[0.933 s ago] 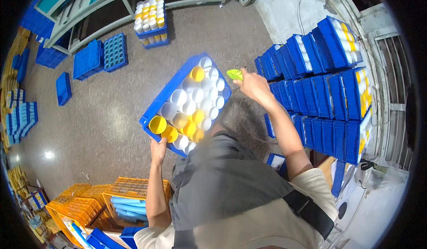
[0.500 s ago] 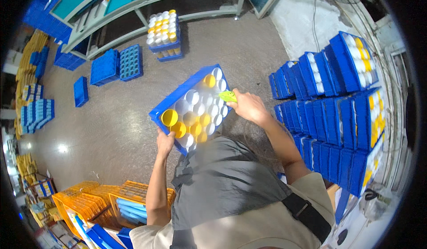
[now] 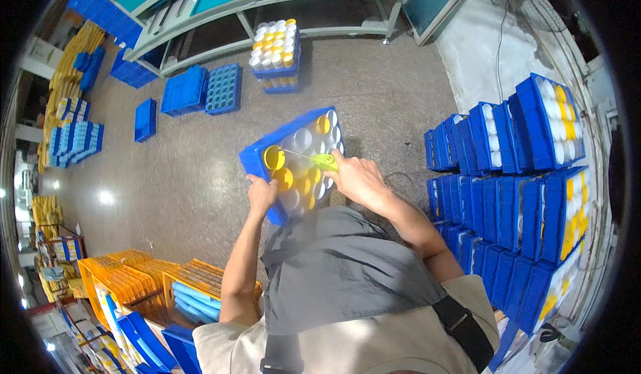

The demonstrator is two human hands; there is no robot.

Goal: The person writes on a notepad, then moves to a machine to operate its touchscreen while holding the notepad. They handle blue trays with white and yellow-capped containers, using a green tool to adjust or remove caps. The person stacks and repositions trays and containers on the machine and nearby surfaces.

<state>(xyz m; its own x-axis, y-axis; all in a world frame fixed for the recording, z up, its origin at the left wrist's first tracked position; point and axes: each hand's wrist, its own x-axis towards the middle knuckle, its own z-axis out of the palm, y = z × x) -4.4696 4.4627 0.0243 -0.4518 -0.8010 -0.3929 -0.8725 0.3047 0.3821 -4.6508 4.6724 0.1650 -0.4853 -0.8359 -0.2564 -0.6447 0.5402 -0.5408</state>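
Observation:
A blue crate is tilted up in front of me, filled with round white and yellow cups, several of them showing their open mouths. My left hand grips the crate's near left edge, thumb on the front side and the other fingers mostly hidden. In my right hand is a lime-green blow gun, its thin, pale nozzle pointing left across the cups toward a yellow one at the left corner. My right fingers wrap its handle and partly cover it. A whitish haze blurs the middle cups.
Stacked blue crates of white and yellow cups line the right wall. Beyond the held crate stand another cup stack and blue crates near a long metal-framed bench. Orange baskets stand at lower left.
The blow gun has moved left and slightly down across the crate, its nozzle now nearer the left corner. The crate has turned more on edge, and the whole view has shifted.

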